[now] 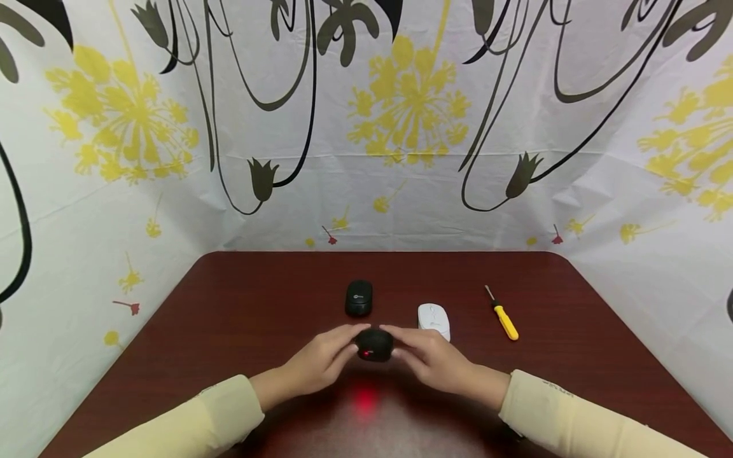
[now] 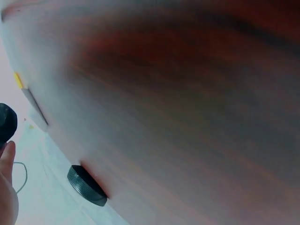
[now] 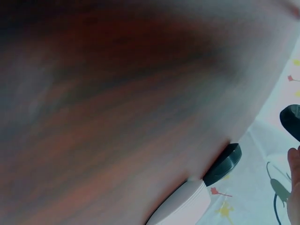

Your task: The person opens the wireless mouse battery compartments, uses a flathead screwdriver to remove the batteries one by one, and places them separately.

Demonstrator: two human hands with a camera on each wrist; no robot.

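Observation:
In the head view a black computer mouse (image 1: 375, 345) is held up between both hands, a red light glowing on its near side. My left hand (image 1: 317, 359) grips its left end between thumb and fingertips. The opposite end is pinched the same way by my right hand (image 1: 438, 359). In the left wrist view part of this held mouse (image 2: 6, 123) shows at the left edge. The right wrist view catches it at the right edge, above fingers (image 3: 295, 164). Behind the hands lie a second black mouse (image 1: 359, 298) and a white mouse (image 1: 433, 320), the latter partly hidden by the right hand.
A screwdriver (image 1: 505, 318) with a yellow handle lies on the right part of the dark red-brown table (image 1: 258, 292). A red light spot falls on the tabletop in front of the held mouse. Patterned white cloth (image 1: 395, 210) hangs behind and on both sides.

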